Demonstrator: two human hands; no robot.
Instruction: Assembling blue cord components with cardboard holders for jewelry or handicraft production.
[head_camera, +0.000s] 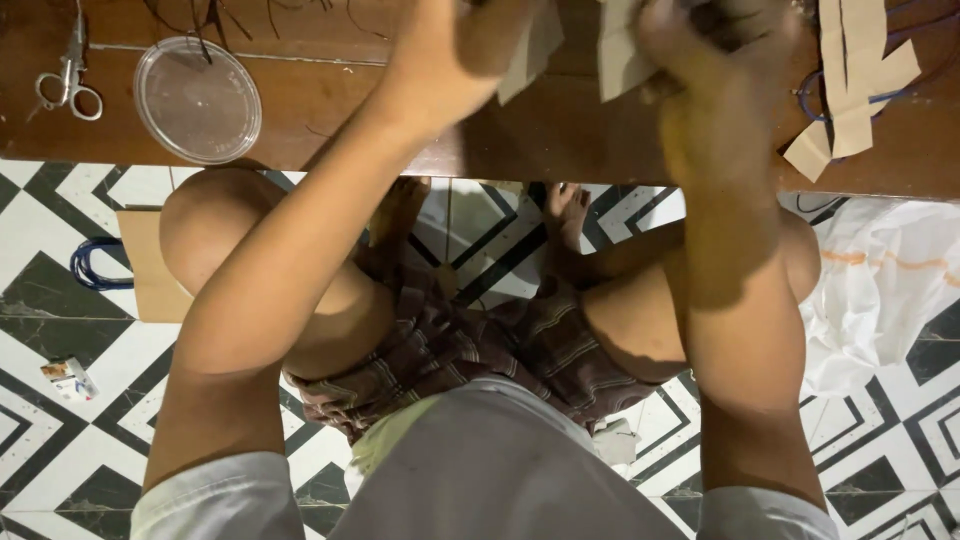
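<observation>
Both my arms reach forward over a brown wooden table (560, 130). My left hand (450, 50) is closed on a piece of tan cardboard (530, 50) near the top edge of the view. My right hand (700, 50) grips another pale cardboard piece (622, 55) just to the right of it. The hands are blurred and partly cut off by the frame, so the fingertips are hidden. The two pieces sit close together with a small gap between them.
A clear round plastic lid (197, 98) and small scissors (68, 75) lie on the table's left. Cut cardboard strips (850, 80) and blue cord lie at right. Below are my knees, a tiled floor, a brown paper bag (150, 265) and white plastic (880, 290).
</observation>
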